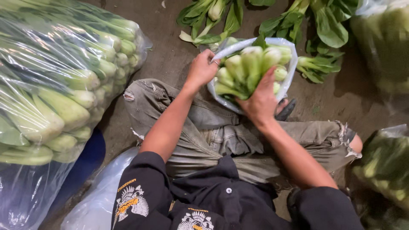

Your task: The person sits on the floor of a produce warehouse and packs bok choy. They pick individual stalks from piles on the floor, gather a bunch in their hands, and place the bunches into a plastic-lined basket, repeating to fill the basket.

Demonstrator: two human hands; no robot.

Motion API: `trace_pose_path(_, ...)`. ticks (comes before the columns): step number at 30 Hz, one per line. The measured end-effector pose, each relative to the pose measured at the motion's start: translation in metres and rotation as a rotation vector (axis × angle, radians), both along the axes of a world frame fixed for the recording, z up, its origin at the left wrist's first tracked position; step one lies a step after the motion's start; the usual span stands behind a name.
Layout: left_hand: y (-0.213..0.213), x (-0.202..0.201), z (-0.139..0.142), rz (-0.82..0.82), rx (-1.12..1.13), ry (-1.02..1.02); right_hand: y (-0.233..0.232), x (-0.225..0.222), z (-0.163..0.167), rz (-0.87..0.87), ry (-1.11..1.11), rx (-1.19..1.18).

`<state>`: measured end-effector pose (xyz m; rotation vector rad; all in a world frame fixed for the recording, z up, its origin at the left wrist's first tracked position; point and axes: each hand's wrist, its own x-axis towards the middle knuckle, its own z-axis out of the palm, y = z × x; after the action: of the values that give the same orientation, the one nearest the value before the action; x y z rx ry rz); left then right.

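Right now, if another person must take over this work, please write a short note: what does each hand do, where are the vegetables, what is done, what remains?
Left hand: fingers pinch the rim of the small clear bag, holding it open.
Right hand: pressing on the bok choy heads in that bag.
Done: the small bag looks almost full, stem ends up; a large bag on the left is packed.
Left: loose bok choy lies on the ground beyond the bag, not yet bagged; the small bag is not closed.
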<state>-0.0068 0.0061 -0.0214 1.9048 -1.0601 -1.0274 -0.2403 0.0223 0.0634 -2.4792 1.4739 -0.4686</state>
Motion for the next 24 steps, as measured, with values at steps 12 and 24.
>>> trace_pose_path(12, 0.008, -0.024, 0.013, 0.111, 0.053, -0.113, -0.058, 0.018, 0.052, 0.166, 0.165, 0.398)
trace_pose_path(24, -0.071, 0.006, -0.026, -0.285, -0.051, 0.35, -0.037, 0.044, 0.006, -0.043, 0.147, -0.006)
